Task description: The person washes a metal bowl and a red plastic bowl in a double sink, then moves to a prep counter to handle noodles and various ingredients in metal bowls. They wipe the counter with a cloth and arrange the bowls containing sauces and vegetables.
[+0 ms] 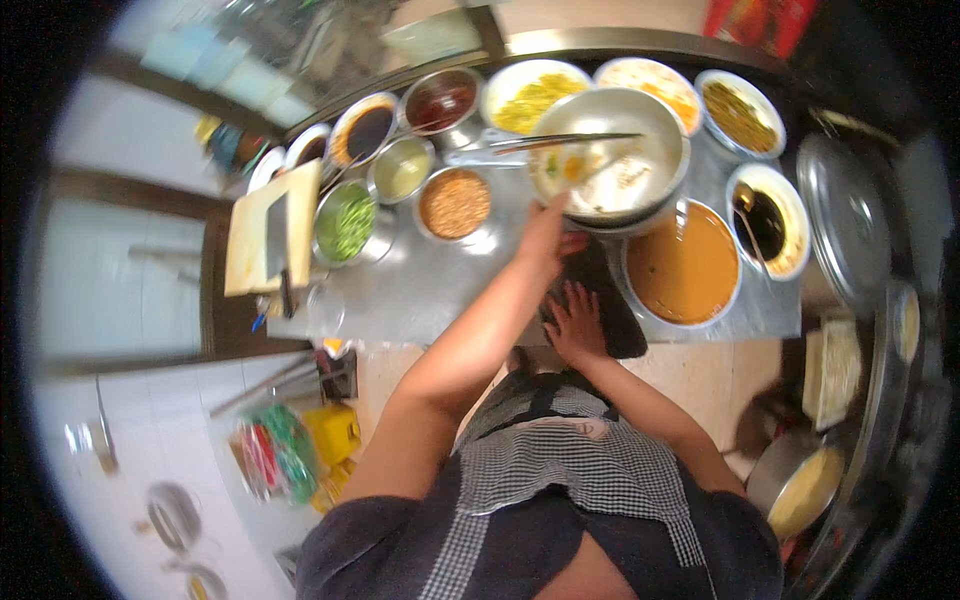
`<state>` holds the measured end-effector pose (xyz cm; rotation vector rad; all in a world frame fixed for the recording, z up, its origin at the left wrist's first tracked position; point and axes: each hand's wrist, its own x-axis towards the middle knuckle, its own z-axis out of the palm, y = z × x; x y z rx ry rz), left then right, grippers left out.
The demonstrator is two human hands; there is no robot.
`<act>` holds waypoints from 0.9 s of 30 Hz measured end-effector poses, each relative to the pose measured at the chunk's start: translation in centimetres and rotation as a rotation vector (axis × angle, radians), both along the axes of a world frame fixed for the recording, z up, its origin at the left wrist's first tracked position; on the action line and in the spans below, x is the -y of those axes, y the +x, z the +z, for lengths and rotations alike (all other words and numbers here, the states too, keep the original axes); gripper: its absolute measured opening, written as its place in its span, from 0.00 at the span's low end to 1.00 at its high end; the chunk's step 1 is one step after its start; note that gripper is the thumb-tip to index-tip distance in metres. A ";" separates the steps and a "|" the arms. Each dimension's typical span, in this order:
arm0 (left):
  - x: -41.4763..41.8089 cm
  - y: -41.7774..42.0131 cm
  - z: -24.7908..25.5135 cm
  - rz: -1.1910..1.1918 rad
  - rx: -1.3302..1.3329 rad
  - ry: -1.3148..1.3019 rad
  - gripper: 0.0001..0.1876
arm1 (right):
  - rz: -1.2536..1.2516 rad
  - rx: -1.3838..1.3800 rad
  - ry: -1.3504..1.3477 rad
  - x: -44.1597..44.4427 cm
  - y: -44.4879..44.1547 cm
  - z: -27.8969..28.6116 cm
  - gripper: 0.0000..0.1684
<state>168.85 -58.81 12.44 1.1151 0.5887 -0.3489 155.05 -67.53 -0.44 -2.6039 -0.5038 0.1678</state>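
Observation:
My left hand point(546, 234) is at the near left rim of a wide metal bowl point(637, 169), with one finger over the rim and others below it. Some yellow and green food residue lies inside the bowl. A pair of chopsticks point(570, 141) and a metal handle point(480, 157) lie across its left side. My right hand point(579, 326), fingers spread, rests on or just over a dark, long flat item point(619, 319) at the counter's front edge. Right of it stands a large container of orange-brown sauce point(681, 262).
Bowls of chopped green onion point(352, 225), chopped nuts point(454, 202), shredded yellow food point(541, 97) and dark sauce point(761, 225) stand on the steel counter point(420, 300). A cleaver point(277, 240) lies on a cutting board point(240, 247) at left. Metal lids point(844, 217) lean at right.

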 end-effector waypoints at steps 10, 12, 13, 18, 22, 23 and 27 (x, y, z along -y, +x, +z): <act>0.1 1.7 -3.7 0.152 0.188 0.080 0.30 | 0.040 0.000 -0.059 -0.8 -0.3 0.6 0.28; 0.6 0.8 -0.7 0.121 0.194 0.084 0.30 | 0.018 0.014 -0.079 -0.1 0.0 0.4 0.27; -0.2 0.7 -0.9 0.129 0.239 0.102 0.30 | 0.029 0.028 -0.064 -0.4 -0.2 0.7 0.27; -4.0 -3.2 6.2 0.192 0.260 -0.091 0.29 | 0.032 0.066 -0.044 -0.2 -0.2 0.4 0.26; -12.8 -6.5 6.5 0.327 0.142 0.058 0.25 | 0.028 0.111 -0.014 -0.3 -0.1 0.8 0.26; -15.8 -7.4 5.9 0.400 0.129 0.061 0.22 | 0.015 0.122 -0.021 -0.3 -0.3 0.4 0.26; -25.3 -10.0 5.6 0.615 0.121 0.193 0.14 | 0.016 0.119 -0.047 -0.3 -0.3 -0.1 0.28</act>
